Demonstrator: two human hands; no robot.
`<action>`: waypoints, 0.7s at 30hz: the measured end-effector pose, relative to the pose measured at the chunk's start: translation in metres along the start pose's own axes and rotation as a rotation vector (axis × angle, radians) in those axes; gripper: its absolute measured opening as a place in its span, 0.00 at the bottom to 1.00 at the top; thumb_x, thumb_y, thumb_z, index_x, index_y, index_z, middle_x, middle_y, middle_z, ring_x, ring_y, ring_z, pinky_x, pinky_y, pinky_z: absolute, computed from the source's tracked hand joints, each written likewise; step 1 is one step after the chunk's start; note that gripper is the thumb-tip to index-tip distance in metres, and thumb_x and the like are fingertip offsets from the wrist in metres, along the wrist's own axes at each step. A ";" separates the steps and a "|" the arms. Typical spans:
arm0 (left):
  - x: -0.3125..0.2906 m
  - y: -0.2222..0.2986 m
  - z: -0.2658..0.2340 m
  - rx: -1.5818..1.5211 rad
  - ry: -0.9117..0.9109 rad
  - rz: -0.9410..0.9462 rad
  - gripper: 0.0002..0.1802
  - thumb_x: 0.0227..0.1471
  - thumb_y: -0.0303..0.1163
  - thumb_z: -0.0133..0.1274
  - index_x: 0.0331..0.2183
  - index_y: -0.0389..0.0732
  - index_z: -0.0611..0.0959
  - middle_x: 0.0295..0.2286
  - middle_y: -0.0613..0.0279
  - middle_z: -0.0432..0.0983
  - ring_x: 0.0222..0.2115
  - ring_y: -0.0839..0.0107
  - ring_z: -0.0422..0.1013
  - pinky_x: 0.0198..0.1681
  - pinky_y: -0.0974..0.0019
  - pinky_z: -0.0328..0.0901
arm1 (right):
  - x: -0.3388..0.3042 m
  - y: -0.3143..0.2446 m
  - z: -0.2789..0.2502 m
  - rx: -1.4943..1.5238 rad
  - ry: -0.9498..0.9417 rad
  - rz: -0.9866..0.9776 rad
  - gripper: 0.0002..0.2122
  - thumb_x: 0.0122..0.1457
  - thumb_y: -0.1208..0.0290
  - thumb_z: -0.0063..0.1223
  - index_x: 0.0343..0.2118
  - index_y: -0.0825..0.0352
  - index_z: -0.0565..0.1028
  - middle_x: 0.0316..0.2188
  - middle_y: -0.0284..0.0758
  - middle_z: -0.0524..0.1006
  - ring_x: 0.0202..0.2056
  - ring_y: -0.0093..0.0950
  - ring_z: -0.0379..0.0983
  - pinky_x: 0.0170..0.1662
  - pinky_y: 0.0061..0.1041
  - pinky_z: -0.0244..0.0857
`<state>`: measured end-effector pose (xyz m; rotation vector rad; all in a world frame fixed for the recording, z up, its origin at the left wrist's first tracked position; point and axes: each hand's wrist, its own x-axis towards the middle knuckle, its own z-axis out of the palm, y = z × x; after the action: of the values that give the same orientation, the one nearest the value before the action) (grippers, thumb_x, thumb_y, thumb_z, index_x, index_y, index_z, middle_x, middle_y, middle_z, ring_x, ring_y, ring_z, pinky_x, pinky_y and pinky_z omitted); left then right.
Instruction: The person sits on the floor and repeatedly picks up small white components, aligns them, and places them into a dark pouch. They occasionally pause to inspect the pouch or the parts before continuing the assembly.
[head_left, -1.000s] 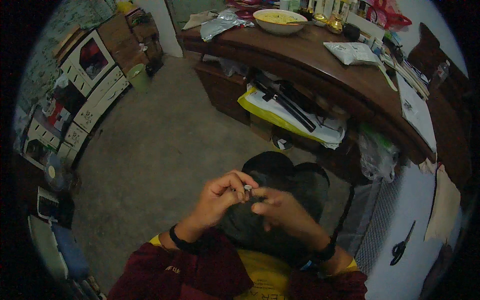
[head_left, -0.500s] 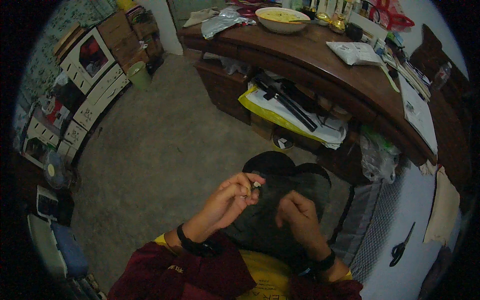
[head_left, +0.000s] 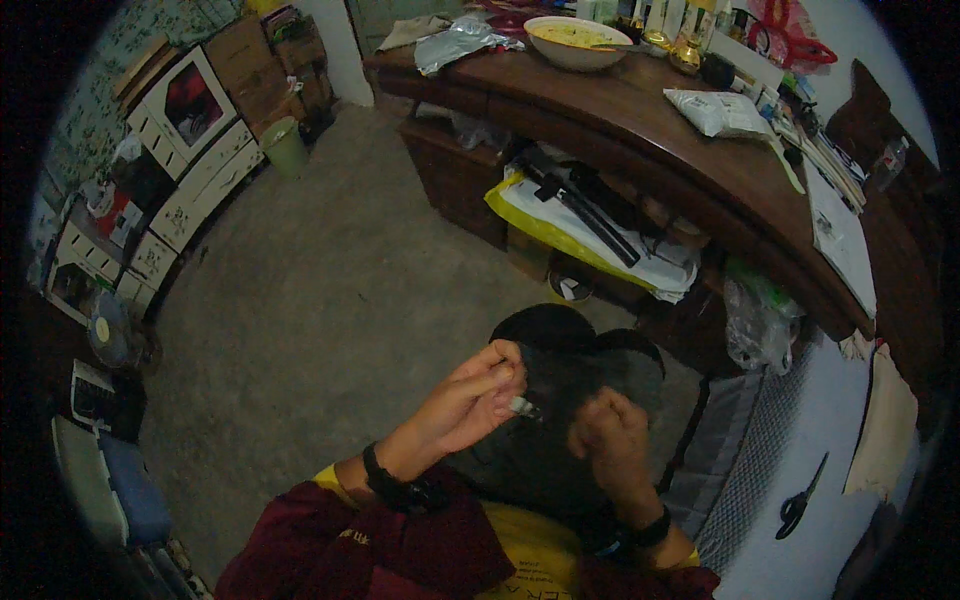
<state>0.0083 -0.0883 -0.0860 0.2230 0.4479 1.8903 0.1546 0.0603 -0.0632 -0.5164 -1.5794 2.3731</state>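
Above my lap, my left hand (head_left: 472,402) has its fingers curled closed, with thumb and forefinger pressed together. From the underside of those fingers sticks a small whitish piece with a dark end (head_left: 523,407), its kind too small to tell. To its right, apart from it, my right hand (head_left: 612,440) is closed with fingers bent in. Anything pinched in it is hidden or too fine to see. Dark grey cloth (head_left: 560,450) covers my legs beneath both hands.
A brown wooden desk (head_left: 640,100) curves across the front, bearing a bowl (head_left: 575,45) and a white packet (head_left: 717,113). Black scissors (head_left: 800,505) lie on the bed (head_left: 765,560) at right. White cabinets (head_left: 200,180) and a green bin (head_left: 284,148) stand at left.
The pale piece, earlier up at my left fingertips, now shows lower, beneath the curled fingers. My right hand has moved slightly rightward. The view has shifted a little.
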 end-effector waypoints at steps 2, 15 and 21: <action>0.001 -0.002 -0.001 0.070 0.051 -0.062 0.15 0.54 0.28 0.50 0.44 0.43 0.70 0.34 0.65 0.68 0.32 0.78 0.64 0.35 0.73 0.62 | 0.001 0.000 0.000 -0.007 0.047 0.077 0.12 0.61 0.69 0.41 0.20 0.64 0.64 0.14 0.27 0.60 0.17 0.17 0.59 0.21 0.19 0.55; 0.024 -0.025 -0.017 1.559 -0.330 0.230 0.08 0.51 0.29 0.54 0.35 0.40 0.81 0.30 0.57 0.74 0.37 0.62 0.67 0.43 0.63 0.61 | -0.004 -0.030 -0.019 -0.530 0.118 -0.169 0.11 0.59 0.69 0.46 0.21 0.64 0.67 0.14 0.24 0.63 0.16 0.15 0.57 0.19 0.18 0.52; 0.016 -0.024 -0.019 1.505 -0.256 0.195 0.08 0.54 0.30 0.50 0.36 0.39 0.80 0.27 0.61 0.73 0.32 0.68 0.68 0.37 0.67 0.63 | -0.022 -0.052 -0.050 -0.114 0.360 -0.156 0.12 0.58 0.69 0.48 0.19 0.61 0.62 0.13 0.25 0.59 0.15 0.15 0.55 0.17 0.17 0.51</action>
<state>0.0166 -0.0694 -0.1138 1.4894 1.6250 1.2947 0.1953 0.1134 -0.0294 -0.7643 -1.5309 1.9529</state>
